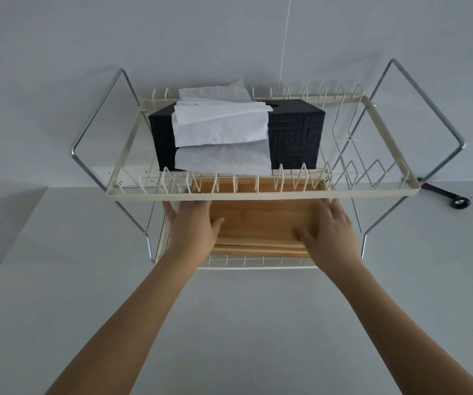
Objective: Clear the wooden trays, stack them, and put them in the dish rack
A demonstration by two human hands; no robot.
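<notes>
A stack of wooden trays (258,223) lies flat on the lower shelf of a cream wire dish rack (261,195), partly under the upper shelf. My left hand (192,226) grips the stack's left edge, thumb on top. My right hand (329,229) holds the right edge, fingers spread over the rim and thumb on the tray floor. The far part of the trays shows through the upper shelf's wires.
A black tissue box (295,132) with white tissues (221,129) draped over it sits on the rack's upper shelf. Chrome side frames (98,124) flank the rack. A black cable end (457,202) lies on the grey counter at right. A wall stands right behind.
</notes>
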